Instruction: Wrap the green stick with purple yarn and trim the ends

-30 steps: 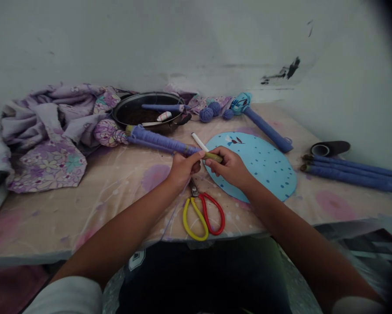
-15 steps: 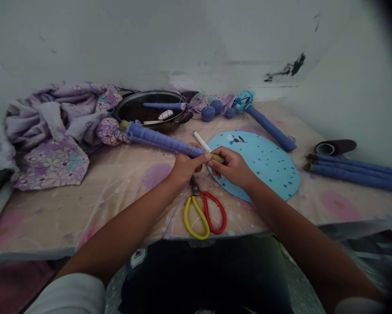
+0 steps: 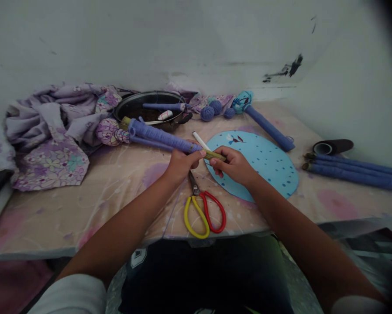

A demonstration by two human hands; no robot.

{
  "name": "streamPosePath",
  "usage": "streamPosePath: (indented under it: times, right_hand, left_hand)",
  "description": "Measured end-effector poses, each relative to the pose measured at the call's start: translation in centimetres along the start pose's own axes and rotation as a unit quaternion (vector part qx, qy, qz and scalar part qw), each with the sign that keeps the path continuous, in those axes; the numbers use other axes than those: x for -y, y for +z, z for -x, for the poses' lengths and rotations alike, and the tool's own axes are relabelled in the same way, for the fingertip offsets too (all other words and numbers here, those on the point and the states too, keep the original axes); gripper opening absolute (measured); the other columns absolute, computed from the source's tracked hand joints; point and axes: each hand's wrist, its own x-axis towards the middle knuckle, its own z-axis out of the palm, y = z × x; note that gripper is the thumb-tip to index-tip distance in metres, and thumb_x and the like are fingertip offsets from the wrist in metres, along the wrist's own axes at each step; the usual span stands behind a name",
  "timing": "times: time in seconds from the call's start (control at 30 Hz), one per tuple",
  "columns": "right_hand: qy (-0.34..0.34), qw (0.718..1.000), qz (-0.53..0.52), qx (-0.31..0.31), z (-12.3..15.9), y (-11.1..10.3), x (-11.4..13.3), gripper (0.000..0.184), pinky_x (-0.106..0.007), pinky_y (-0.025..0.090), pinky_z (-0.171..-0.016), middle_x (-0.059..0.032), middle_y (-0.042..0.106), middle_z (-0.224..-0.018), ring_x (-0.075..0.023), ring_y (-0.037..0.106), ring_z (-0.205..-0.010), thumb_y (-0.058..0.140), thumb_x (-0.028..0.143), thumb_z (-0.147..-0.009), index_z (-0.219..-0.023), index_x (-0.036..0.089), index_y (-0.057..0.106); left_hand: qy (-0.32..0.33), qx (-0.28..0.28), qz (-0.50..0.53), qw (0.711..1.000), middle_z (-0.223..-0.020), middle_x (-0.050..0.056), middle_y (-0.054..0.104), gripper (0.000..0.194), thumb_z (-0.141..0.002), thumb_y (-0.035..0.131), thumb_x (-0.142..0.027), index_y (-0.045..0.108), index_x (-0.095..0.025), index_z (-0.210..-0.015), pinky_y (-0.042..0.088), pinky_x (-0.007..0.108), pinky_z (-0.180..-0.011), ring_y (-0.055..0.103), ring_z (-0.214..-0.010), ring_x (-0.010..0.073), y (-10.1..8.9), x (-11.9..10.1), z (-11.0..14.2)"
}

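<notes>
Both hands pinch one yarn-wrapped stick at frame centre.

The left hand (image 3: 180, 163) is closed on the purple-wrapped stick (image 3: 163, 136); the right hand (image 3: 232, 165) grips its bare end. Its long axis runs toward the upper left. Behind, a dark pan (image 3: 150, 111) holds another wrapped stick. Scissors (image 3: 202, 208) lie on the worktop (image 3: 84, 209) below.

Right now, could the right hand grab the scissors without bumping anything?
Probably yes. The scissors lie bare on the table just below the right hand, with nothing between them, though that hand would first have to let go of the yarn-wrapped stick.
</notes>
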Motion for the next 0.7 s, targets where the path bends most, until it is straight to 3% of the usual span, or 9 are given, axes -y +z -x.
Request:
streamPosePath:
  times: [0.33,0.57,0.7]
  right_hand:
    - [0.008,1.000,-0.014,0.000,0.1,-0.5,0.3,0.030,-0.020,0.039,-0.041,0.0049,0.056,-0.052,-0.0070,0.049,-0.041,0.067,0.043,-0.075,-0.082,0.017,0.053]
    - [0.009,0.998,-0.056,-0.010,0.2,0.4,0.5,0.034,-0.021,0.040,-0.039,0.0057,0.055,-0.051,-0.0072,0.048,-0.039,0.070,0.045,-0.072,-0.083,0.017,0.054]
    - [0.014,0.991,-0.132,-0.005,0.1,0.9,0.3,0.046,-0.022,0.042,-0.038,0.0021,0.059,-0.062,-0.0090,0.054,-0.044,0.064,0.058,-0.072,-0.091,0.017,0.056]
  left_hand:
    - [0.008,-0.010,0.011,1.000,-0.044,-0.012,0.037,0.030,-0.055,0.072,-0.019,0.051,-0.017,-0.076,0.016,0.018,-0.038,0.024,-0.033,0.0001,0.0,-0.4,-0.1]
    - [-0.040,0.044,0.050,0.997,-0.044,-0.012,0.035,0.033,-0.062,0.072,-0.030,0.046,-0.019,-0.079,0.014,0.017,-0.038,0.023,-0.033,0.0009,0.5,1.0,0.6]
    - [-0.042,0.052,0.051,0.996,-0.043,-0.012,0.038,0.034,-0.064,0.073,-0.035,0.047,-0.019,-0.080,0.015,0.017,-0.037,0.024,-0.032,0.0013,0.7,1.3,0.7]
